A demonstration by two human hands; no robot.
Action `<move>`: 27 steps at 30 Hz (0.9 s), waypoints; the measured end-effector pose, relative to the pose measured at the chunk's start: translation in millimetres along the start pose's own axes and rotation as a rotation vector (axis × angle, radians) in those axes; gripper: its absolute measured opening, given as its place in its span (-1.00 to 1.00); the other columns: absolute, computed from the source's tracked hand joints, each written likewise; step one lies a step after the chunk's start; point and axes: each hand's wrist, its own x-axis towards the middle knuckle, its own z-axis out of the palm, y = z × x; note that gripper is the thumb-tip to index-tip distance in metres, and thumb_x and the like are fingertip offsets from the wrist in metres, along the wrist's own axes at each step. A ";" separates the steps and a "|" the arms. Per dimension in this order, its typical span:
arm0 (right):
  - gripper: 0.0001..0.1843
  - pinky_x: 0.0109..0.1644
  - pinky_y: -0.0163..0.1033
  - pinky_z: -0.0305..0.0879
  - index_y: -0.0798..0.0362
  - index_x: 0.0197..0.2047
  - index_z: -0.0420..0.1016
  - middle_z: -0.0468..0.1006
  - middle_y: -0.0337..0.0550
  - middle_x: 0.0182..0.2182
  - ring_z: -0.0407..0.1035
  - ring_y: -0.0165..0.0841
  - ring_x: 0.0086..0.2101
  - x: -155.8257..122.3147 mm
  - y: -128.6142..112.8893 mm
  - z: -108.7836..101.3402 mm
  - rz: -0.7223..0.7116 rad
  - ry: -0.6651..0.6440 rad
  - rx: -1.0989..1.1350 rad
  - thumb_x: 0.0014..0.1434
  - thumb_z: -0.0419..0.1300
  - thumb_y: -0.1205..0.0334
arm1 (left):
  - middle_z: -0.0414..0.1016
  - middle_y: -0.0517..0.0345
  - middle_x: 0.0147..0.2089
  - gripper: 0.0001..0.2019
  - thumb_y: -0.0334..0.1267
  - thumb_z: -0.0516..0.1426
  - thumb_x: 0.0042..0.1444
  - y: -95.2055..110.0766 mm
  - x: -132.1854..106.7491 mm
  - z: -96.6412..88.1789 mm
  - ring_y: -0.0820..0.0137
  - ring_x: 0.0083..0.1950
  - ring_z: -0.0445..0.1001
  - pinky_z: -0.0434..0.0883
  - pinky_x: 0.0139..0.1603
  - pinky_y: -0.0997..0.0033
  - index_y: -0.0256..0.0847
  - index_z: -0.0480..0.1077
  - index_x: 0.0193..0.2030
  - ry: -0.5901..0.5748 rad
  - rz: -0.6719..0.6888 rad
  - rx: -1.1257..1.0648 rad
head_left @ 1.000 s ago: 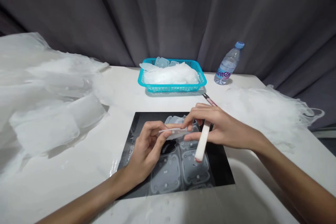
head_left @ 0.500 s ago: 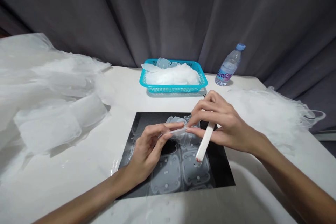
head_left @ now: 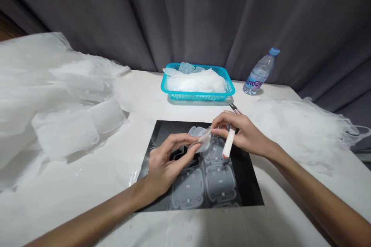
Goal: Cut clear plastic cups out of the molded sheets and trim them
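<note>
My left hand [head_left: 171, 158] pinches one edge of a thin, translucent plastic piece [head_left: 205, 141] between thumb and fingers. The thumb and forefinger of my right hand [head_left: 236, 131] are closed at the same piece's far edge. Tucked in that right hand is a slim tool with a white, red-ended handle [head_left: 228, 144] and two pointed metal tips; its middle is hidden by my fingers. Below both hands lies a black mat [head_left: 249, 185] bearing a clear sheet of rounded, frosted shapes [head_left: 188, 189]. Part of this sheet is covered by my left hand.
A turquoise basket [head_left: 199, 96] of white, fluffy material stands at the back. Right of it is a water bottle [head_left: 259, 73]. A large heap of translucent sheets [head_left: 58, 85] covers the table's left side; stringy white scraps [head_left: 307, 131] lie on the right. A grey curtain [head_left: 203, 15] hangs behind.
The view has shifted, so most things appear slightly farther right. My right hand has turned, bringing the tool's pointed tips into view. The held plastic piece is more tilted.
</note>
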 end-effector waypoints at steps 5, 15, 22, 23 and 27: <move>-0.90 -0.01 -0.16 0.43 0.01 -0.07 0.53 0.63 -0.09 -0.13 0.52 -0.28 -0.11 -1.9 3.3 6.5 0.065 -0.058 0.124 0.38 0.25 0.22 | 0.67 0.19 -0.05 -0.55 -0.54 0.33 0.20 3.4 0.0 0.5 0.27 -0.01 0.74 0.72 0.01 0.40 -0.10 0.34 0.13 -0.014 0.073 -0.084; -0.74 0.12 -0.01 0.31 -0.07 0.09 0.56 0.66 -0.10 -0.01 0.47 -0.20 -0.01 -4.9 -26.4 0.8 -0.195 -0.060 -0.079 0.35 0.25 0.29 | 0.63 0.16 -0.09 -0.58 -0.51 0.34 0.20 4.3 -1.1 0.3 0.31 -0.10 0.73 0.74 -0.10 0.39 -0.14 0.37 0.11 -0.020 0.199 0.022; -0.81 0.06 -0.04 0.30 -0.05 -0.03 0.61 0.68 -0.13 -0.13 0.49 -0.22 -0.12 -6.7 -29.2 3.3 -0.210 0.002 -0.059 0.29 0.38 0.17 | 0.57 0.15 -0.09 -0.56 -0.57 0.33 0.17 5.5 -0.3 -0.3 0.36 -0.09 0.70 0.74 -0.10 0.39 -0.15 0.39 0.12 -0.028 0.175 -0.038; -0.83 0.04 -0.05 0.30 -0.05 -0.07 0.62 0.68 -0.15 -0.16 0.49 -0.25 -0.15 -6.8 -29.8 4.7 -0.220 0.013 -0.065 0.27 0.41 0.17 | 0.57 0.15 -0.09 -0.56 -0.59 0.32 0.17 5.8 0.1 -0.5 0.36 -0.09 0.69 0.74 -0.11 0.41 -0.15 0.39 0.12 -0.038 0.181 -0.047; -0.92 -0.02 -0.08 0.31 -0.06 -0.13 0.65 0.69 -0.17 -0.19 0.48 -0.29 -0.20 -6.7 -30.9 7.5 -0.251 0.025 -0.059 0.29 0.39 0.25 | 0.60 0.14 -0.12 -0.56 -0.60 0.33 0.17 5.2 1.3 -2.0 0.38 -0.09 0.65 0.70 -0.16 0.43 -0.15 0.38 0.10 -0.056 0.212 -0.034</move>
